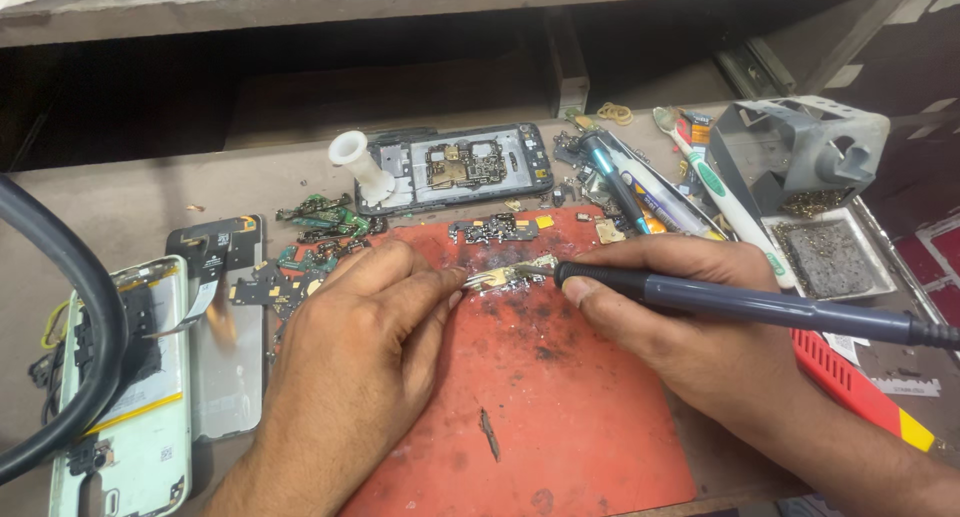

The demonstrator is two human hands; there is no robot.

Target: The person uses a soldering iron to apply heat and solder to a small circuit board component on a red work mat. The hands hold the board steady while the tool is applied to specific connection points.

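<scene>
My left hand (365,327) rests on a red work mat (560,407) and pinches tweezers whose tips hold a small shiny circuit part (510,274). My right hand (690,317) grips a dark soldering iron (760,305), its tip pointing left at that part. The iron's cable runs off to the right. Another small circuit board (492,229) lies at the mat's far edge.
An opened phone frame (455,165) with a white spool (358,162) sits behind the mat. Green flex parts (320,222) lie scattered at left, beside an opened phone back (130,397) and a thick black hose (70,307). Pens, a toothbrush, a metal stand (800,147) and a tip-cleaner tray (830,257) stand at right.
</scene>
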